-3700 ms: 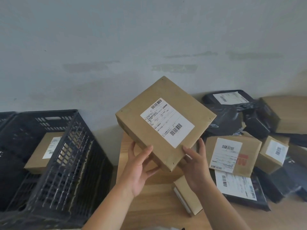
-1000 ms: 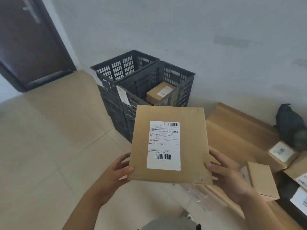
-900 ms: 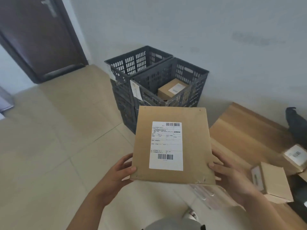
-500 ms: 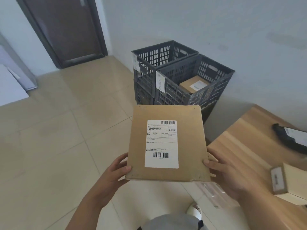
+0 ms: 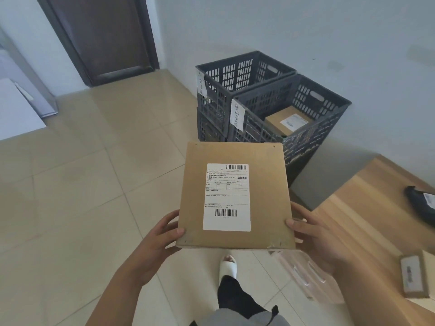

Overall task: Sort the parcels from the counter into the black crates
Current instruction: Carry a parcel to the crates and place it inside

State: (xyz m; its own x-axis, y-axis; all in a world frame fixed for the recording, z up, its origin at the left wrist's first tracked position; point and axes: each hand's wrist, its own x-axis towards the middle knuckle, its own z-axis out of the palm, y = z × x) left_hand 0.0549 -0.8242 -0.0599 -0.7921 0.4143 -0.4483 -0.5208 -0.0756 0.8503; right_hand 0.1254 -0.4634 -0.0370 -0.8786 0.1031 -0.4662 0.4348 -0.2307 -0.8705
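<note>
I hold a flat brown cardboard parcel (image 5: 263,191) with a white shipping label level in front of me. My left hand (image 5: 157,241) grips its near left corner and my right hand (image 5: 313,234) grips its near right corner, thumbs on top. Beyond it stand two black crates against the wall. The right crate (image 5: 329,102) holds one labelled brown box (image 5: 286,122). The left crate (image 5: 237,74) sits stacked on another; what is inside cannot be seen. Each crate carries a white paper tag.
The wooden counter (image 5: 367,203) is at my right, with a black bagged parcel (image 5: 421,203) and a small brown box (image 5: 416,276) at the frame's edge. Tiled floor (image 5: 82,184) spreads to the left. A dark door (image 5: 101,36) is at the back left. My foot (image 5: 228,264) shows below the parcel.
The view has swung left from the counter toward the crates and door. The parcel stays in both hands, turned flat with the label facing up. I have stepped nearer the crates.
</note>
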